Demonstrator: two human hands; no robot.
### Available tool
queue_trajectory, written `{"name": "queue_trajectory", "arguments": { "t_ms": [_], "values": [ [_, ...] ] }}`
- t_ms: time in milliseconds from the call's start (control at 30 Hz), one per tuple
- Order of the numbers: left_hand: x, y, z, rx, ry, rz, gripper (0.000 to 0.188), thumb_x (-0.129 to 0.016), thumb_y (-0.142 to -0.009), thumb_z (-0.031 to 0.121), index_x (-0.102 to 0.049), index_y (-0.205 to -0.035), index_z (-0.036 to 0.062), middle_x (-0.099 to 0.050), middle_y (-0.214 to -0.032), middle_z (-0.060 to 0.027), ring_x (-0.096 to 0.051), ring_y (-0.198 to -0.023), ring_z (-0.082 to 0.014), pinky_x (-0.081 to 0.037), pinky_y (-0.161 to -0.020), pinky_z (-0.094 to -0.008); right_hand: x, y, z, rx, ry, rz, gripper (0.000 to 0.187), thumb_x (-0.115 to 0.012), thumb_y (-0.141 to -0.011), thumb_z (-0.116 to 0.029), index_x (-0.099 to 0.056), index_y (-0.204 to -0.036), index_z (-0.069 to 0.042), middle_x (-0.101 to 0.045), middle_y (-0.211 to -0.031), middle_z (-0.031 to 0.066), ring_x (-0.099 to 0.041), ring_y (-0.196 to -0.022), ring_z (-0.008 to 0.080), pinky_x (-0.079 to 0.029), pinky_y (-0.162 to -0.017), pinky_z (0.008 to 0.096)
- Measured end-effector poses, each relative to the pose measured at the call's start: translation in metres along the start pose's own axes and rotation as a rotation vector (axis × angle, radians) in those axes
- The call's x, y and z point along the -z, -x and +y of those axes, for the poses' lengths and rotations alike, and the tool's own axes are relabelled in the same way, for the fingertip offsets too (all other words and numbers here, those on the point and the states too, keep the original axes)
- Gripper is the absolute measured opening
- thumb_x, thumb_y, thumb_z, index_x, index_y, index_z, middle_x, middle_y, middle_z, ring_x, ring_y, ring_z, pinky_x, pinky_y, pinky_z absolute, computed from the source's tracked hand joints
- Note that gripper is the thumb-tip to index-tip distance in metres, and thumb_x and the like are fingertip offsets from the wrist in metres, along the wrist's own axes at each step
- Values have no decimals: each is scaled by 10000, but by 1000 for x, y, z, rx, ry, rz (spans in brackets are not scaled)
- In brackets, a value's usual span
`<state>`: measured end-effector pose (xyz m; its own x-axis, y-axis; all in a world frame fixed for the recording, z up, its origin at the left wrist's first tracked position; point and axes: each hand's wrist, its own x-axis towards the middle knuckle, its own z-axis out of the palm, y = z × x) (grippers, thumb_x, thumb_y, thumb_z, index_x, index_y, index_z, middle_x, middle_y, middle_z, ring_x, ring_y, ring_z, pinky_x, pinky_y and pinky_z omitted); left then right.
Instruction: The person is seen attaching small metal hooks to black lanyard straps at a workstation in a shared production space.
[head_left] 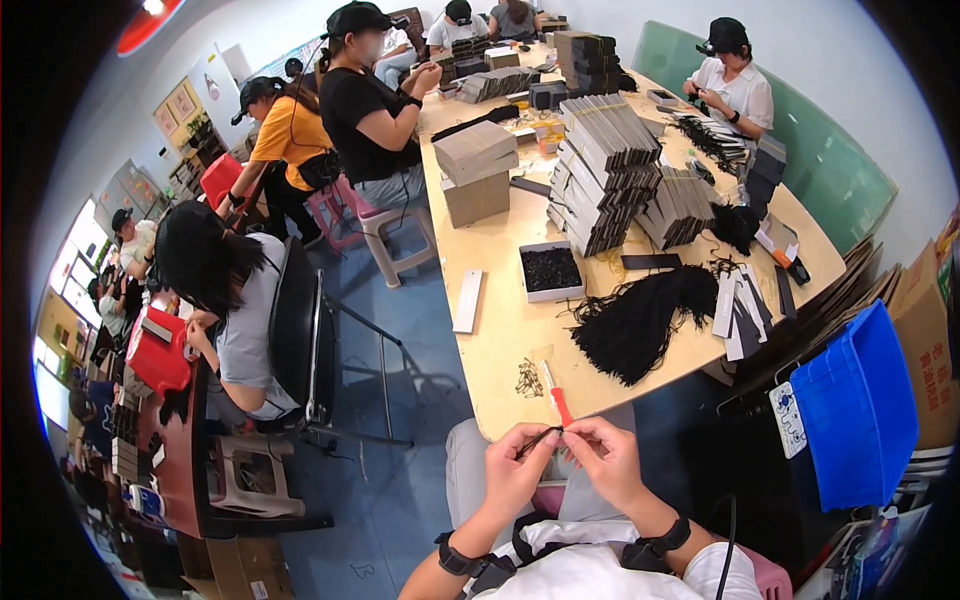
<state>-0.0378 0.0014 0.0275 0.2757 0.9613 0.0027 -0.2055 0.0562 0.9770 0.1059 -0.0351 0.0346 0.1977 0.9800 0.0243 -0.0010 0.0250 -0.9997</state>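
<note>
My left hand and my right hand are close together over my lap, just off the table's near edge. Both are pinched on a thin black cord, which runs between the fingertips; its ends are hidden by the fingers. Just beyond my hands lies a slim tool with a red handle and a pale shaft. A small heap of brass-coloured pieces is to its left. Farther right, a thick bundle of black cords spreads over the table.
An open box of small black pieces stands beyond the cords, near tall stacks of grey card pieces. Loose strips lie at the right edge, with a blue bin below. Several people sit or stand around the tables.
</note>
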Motion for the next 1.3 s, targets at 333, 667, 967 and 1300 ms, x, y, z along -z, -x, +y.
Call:
{"name": "queue_trajectory", "arguments": {
  "t_ms": [333,667,967,1300],
  "values": [
    [4,-1,-5,-24,-247,-19,107,-653,-880,61,-631,-919,-36,-510,-629,75,-360,-550,18,-251,-466,-165,13,-8,16,-140,-206,-115,131,-609,-895,-45,-625,-999,34,-657,-844,49,-614,-737,75,-485,-643,205],
    [4,0,8,-128,-451,-55,91,-657,-872,55,-630,-931,-10,-499,-610,74,-370,-547,8,-274,-469,-176,19,-12,12,-168,-117,-238,144,-593,-915,-75,-609,-1011,31,-621,-832,15,-569,-705,58,-454,-625,201],
    [11,-2,1,23,-450,-129,84,-636,-892,48,-618,-943,-17,-570,-707,54,-426,-606,-1,-337,-518,-173,24,-11,10,35,220,-302,110,-558,-940,-113,-560,-972,-8,-593,-723,54,-576,-645,111,-454,-595,259],
    [17,-4,3,418,78,-246,142,-667,-881,109,-640,-980,12,-592,-819,57,-458,-659,6,-341,-573,-148,22,-5,-2,414,519,-186,62,-615,-868,-77,-587,-892,-27,-623,-749,109,-619,-629,257,-486,-570,327]
  ]
}}
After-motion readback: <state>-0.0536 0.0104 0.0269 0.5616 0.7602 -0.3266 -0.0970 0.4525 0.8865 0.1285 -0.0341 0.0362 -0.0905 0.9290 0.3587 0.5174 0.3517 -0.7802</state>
